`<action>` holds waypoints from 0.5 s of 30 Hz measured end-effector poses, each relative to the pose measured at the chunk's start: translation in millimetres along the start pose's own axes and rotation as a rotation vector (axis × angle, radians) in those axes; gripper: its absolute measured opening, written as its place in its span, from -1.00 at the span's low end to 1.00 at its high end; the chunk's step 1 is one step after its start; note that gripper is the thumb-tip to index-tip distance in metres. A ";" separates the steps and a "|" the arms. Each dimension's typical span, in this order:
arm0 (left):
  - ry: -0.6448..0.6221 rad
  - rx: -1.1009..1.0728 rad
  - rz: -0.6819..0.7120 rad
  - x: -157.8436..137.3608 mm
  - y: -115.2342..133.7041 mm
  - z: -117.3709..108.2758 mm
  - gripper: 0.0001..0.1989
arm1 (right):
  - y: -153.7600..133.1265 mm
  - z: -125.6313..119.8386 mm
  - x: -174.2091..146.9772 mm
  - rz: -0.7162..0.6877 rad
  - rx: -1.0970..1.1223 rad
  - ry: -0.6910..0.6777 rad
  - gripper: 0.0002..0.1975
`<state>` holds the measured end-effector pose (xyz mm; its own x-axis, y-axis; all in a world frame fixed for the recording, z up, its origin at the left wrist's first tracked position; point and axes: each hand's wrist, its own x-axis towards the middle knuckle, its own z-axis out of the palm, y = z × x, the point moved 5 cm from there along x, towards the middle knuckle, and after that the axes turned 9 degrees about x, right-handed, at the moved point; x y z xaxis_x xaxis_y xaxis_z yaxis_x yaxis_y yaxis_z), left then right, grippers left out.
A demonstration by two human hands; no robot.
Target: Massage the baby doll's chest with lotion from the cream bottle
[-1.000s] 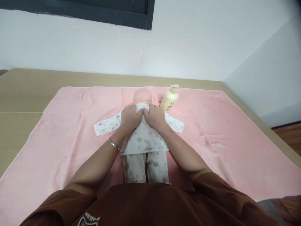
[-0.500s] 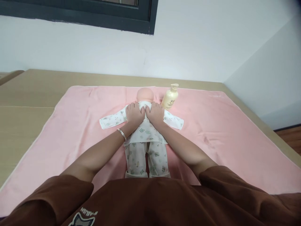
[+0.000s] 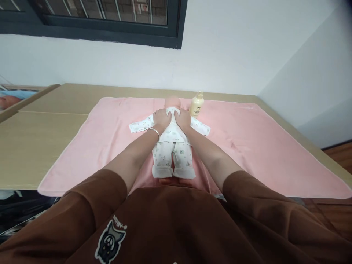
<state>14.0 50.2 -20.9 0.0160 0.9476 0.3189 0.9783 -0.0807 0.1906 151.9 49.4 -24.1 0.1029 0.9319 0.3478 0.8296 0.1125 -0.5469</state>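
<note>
A baby doll [image 3: 173, 134] in a white printed top and trousers lies on a pink cloth [image 3: 255, 146], its head away from me and its feet towards me. No face shows on its smooth head. My left hand [image 3: 162, 119] rests on the doll's upper body at the left shoulder, fingers laid out and thumb pointing inward. Mirroring it, my right hand [image 3: 183, 119] lies on the right shoulder side. The two thumbs are close together, slightly apart. Both palms are hidden. The doll's sleeves spread out to either side.
A cream-yellow bottle [image 3: 196, 105] stands just beyond my right hand. Under the cloth is a wooden table [image 3: 49, 135] against a white wall, with a dark-framed window [image 3: 110, 35] above. At far left, part of another doll-like figure [image 3: 9, 102] lies on something blue.
My view has tilted up and drawn back, so more of the window, the table's front edge and the doll's feet show. Both hands stay on the doll's upper body.
</note>
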 end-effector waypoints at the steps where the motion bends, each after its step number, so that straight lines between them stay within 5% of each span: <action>1: -0.005 0.001 -0.001 0.5 -0.4 0.4 -0.50 | -0.5 -0.4 -0.5 -0.001 0.002 0.000 -0.59; 15: 0.009 0.002 0.001 4.7 -4.9 0.4 -0.51 | 0.8 2.0 2.7 -0.033 -0.022 -0.090 -0.53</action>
<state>9.3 55.1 -20.7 0.0148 0.9448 0.3274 0.9787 -0.0808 0.1889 151.7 52.7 -25.1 0.0262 0.9552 0.2948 0.8435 0.1371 -0.5193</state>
